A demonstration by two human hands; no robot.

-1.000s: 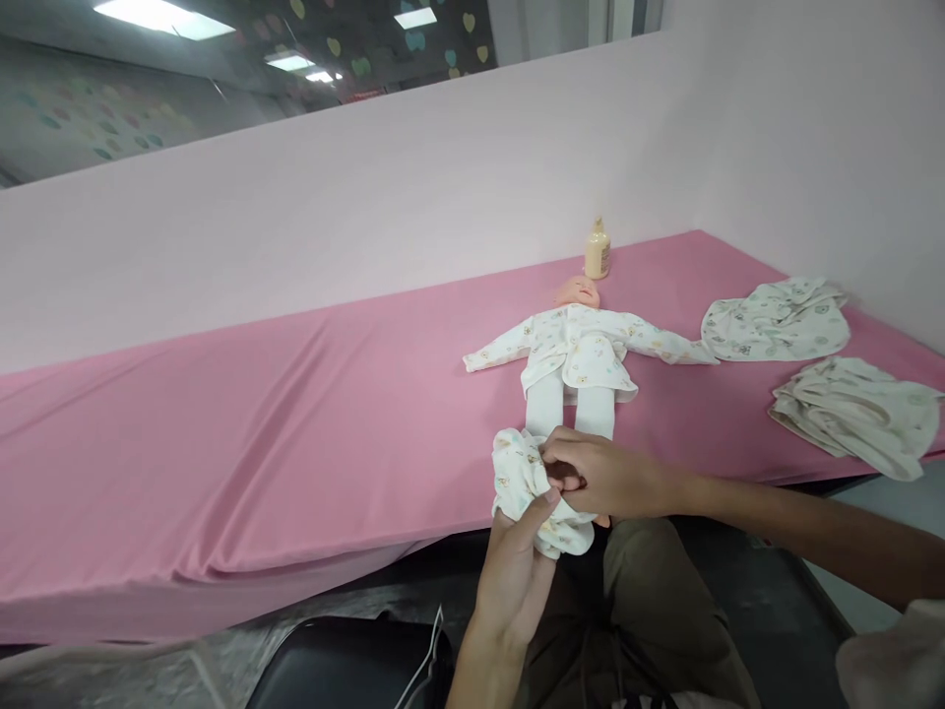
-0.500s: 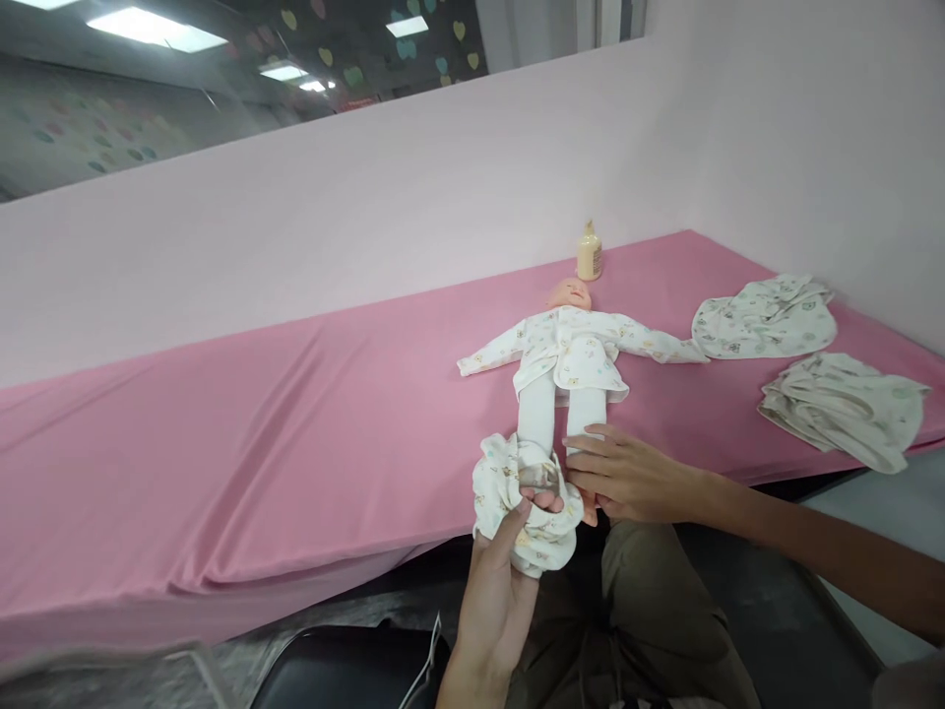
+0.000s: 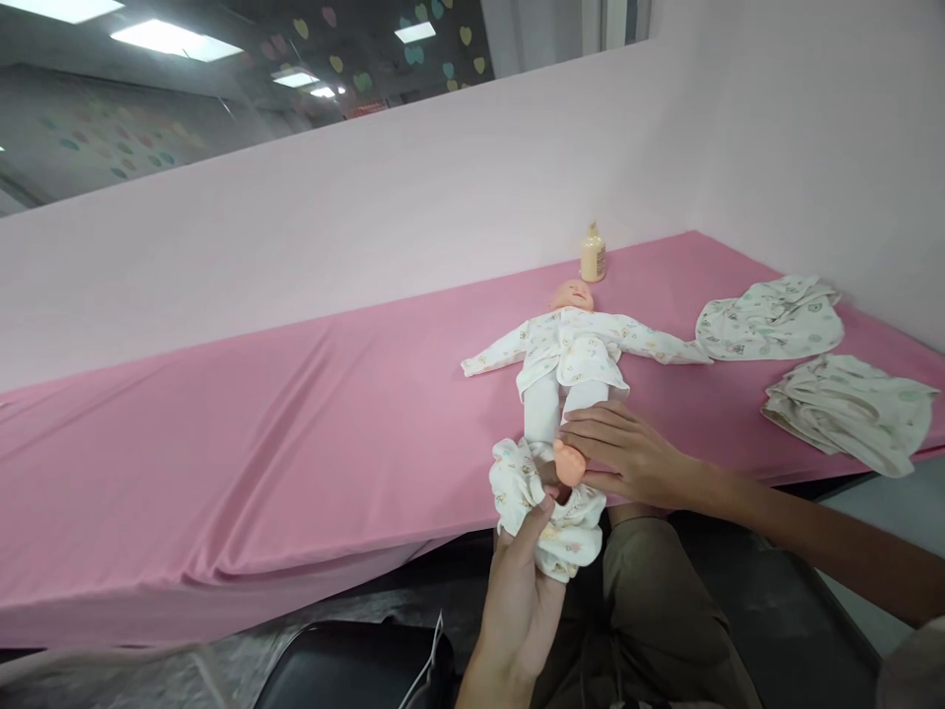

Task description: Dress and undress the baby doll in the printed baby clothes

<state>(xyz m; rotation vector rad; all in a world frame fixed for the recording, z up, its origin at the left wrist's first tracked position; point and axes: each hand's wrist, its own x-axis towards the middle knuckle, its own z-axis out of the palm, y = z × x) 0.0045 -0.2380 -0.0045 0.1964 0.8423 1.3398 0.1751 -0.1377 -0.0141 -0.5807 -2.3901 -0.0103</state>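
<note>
Closed on the doll's foot [image 3: 570, 464], the right hand [image 3: 631, 455] has just lifted it to the bunched garment's [image 3: 515, 475] opening, bringing the two together at the table's [image 3: 369, 453] near edge; the left hand's [image 3: 523, 586] fingers clamp the cloth. By the back edge, a pump bottle [image 3: 593, 258] looks pale yellow, its fill unclear.

Even, moderate light is spread over the pink cloth [image 3: 332, 443] and pale wall [image 3: 369, 217]; shadows are soft. Lamp panels [image 3: 177, 39] are blown out to white in the dark glass [image 3: 243, 98], possibly by reflection. The lower-right sleeve [image 3: 913, 655] is blurred.
</note>
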